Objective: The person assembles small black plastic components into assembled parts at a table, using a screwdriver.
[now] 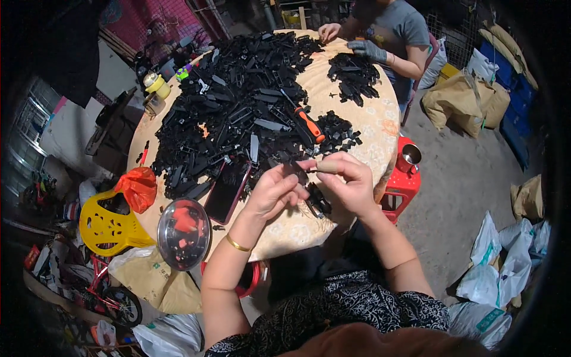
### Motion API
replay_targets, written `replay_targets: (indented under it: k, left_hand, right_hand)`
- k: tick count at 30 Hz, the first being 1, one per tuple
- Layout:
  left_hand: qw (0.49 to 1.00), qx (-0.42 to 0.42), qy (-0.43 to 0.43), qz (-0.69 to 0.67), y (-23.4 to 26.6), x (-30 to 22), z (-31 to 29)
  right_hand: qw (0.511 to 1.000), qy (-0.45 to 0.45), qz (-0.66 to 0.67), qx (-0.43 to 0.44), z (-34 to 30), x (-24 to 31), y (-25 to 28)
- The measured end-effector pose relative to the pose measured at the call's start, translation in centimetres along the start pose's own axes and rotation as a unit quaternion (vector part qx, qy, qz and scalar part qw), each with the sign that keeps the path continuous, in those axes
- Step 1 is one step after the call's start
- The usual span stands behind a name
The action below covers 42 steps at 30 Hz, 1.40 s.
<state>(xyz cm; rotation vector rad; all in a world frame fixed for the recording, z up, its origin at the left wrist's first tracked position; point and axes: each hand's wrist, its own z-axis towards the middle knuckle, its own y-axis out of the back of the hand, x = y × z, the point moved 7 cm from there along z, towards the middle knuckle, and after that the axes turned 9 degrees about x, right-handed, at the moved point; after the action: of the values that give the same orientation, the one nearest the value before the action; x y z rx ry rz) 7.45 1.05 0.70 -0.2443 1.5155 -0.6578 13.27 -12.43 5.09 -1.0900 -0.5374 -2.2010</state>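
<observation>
Over the table (285,239) at five o'clock, my half-curled left hand (276,193) and pinching right hand (350,181) hold a small dark part (296,174), much seemingly left in the black heap (229,98) toward eleven, what's finished I can't tell.

No lettering is legible: beyond the near right of the round table (372,122), green print (489,321) marks a white sack (467,318); beyond its near left, small marks (160,271) on a brown sack (146,284) are too blurred to read
</observation>
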Motion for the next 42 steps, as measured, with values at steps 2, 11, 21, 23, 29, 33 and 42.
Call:
replay_targets:
  k: [2,11,21,23,29,33,42]
  left_hand:
    - [0.999,0.010,-0.002,-0.038,0.3,1.2,-0.1]
    - [0.995,-0.041,0.013,0.088,-1.3,1.0,-0.1]
    - [0.993,-0.065,-0.003,0.100,-1.4,1.1,-0.2]
    - [0.992,-0.073,-0.004,0.102,-1.3,1.3,-0.3]
    - [0.984,-0.102,-0.022,0.144,-0.7,1.2,-0.5]
    - [0.984,-0.097,-0.015,0.148,-0.4,1.5,-0.4]
    - [0.927,-0.104,-0.077,0.351,-2.4,-0.3,0.8]
  right_hand:
    - [0.987,0.102,-0.123,-0.027,0.2,2.3,-0.4]
    - [0.932,0.177,-0.316,-0.032,-0.2,3.0,-1.2]
    - [0.919,0.182,-0.348,-0.032,-0.5,3.3,-1.1]
    - [0.919,0.180,-0.350,-0.021,-0.4,3.2,-1.3]
    - [0.919,0.138,-0.363,0.070,0.1,3.1,-2.0]
    - [0.900,0.149,-0.391,0.125,-0.5,2.8,-2.7]
    - [0.949,0.045,-0.309,-0.036,-1.7,1.5,-0.4]
